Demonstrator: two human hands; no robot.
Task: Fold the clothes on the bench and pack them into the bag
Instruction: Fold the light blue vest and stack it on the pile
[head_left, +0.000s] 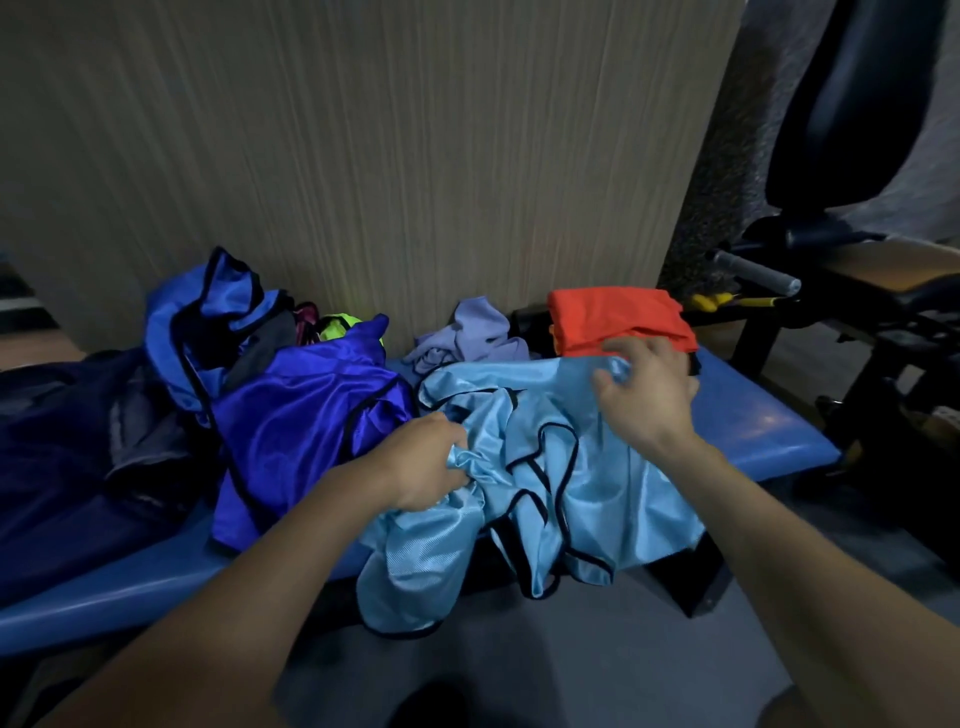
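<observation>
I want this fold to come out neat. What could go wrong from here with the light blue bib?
The light blue bib hangs over the bench edge, so it may slide to the floor. The left hand grips bunched cloth, which could leave creases. The right hand works close to the folded orange garment and could disturb it.

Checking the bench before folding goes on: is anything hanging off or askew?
Yes. The light blue bib, gripped by the left hand and right hand, droops crumpled over the bench front edge.

head-worn view, facing down, close over bench (753, 421)
</observation>
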